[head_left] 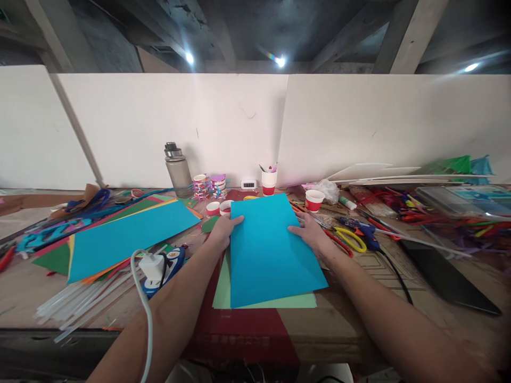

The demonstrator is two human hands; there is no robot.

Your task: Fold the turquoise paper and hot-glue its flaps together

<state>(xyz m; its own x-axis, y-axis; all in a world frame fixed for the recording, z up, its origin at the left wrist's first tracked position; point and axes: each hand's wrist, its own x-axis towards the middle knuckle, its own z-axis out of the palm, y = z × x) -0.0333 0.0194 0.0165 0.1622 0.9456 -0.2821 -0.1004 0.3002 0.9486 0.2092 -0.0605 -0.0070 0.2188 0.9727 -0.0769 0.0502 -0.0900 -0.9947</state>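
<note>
A blue sheet of paper [267,252] lies in front of me on top of a light green sheet [223,290], which rests on a dark red mat [243,324]. My left hand [224,229] grips the blue sheet's left edge near the far corner, fingers curled over it. My right hand [309,234] holds the sheet's right edge, thumb on top.
A stack of coloured sheets topped by a blue one [128,236] lies at the left, with glue sticks [80,303] and a white charger [154,266] nearby. Yellow scissors [351,239], a blue glue gun [365,230], paper cups [314,200], a grey bottle [178,169] and a black tablet [447,276] surround.
</note>
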